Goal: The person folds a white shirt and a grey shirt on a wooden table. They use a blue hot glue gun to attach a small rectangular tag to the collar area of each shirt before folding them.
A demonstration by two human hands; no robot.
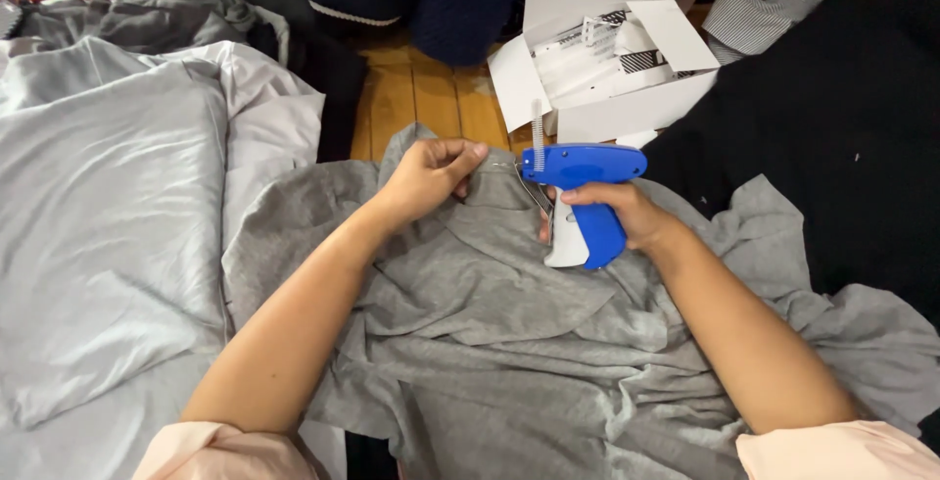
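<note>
Soft grey jersey garment [509, 343], matte and heavily creased, heaped across the middle of the view over a wooden floor [421, 93] of narrow honey-coloured boards. Upper edge of the garment bunched into a ridge, just below the floor boards.

Blue plastic tagging gun [585, 181], smooth and glossy, pistol-shaped, with a white trigger part at the front of the grip and a thin metal needle at the nose aimed left. Comb-like strip of clear plastic fasteners [537, 134] standing upright from the top of the gun.

Open white cardboard box [627, 59] just behind the gun, flaps splayed outward, striped paper tags inside. Pale silvery-grey cloth [108, 216] with a slight sheen spread wide at the left, smoother than the jersey. Black fabric [832, 127] covering the right side, dull and dense. Dark knitted piece [460, 10] at the top centre; striped shirting [774, 10] at the top right.

Left hand [428, 178] curled, knuckles up, fingertips pinching the garment's upper edge right beside the needle tip. Left forearm bare, stretched diagonally from the lower left, pink sleeve [225, 451] at the bottom edge.

Right hand [622, 214] wrapped tightly around the gun's grip, fingers closed at the trigger, wrist bent slightly inward. Right forearm running down to the lower right corner, resting over the garment.
</note>
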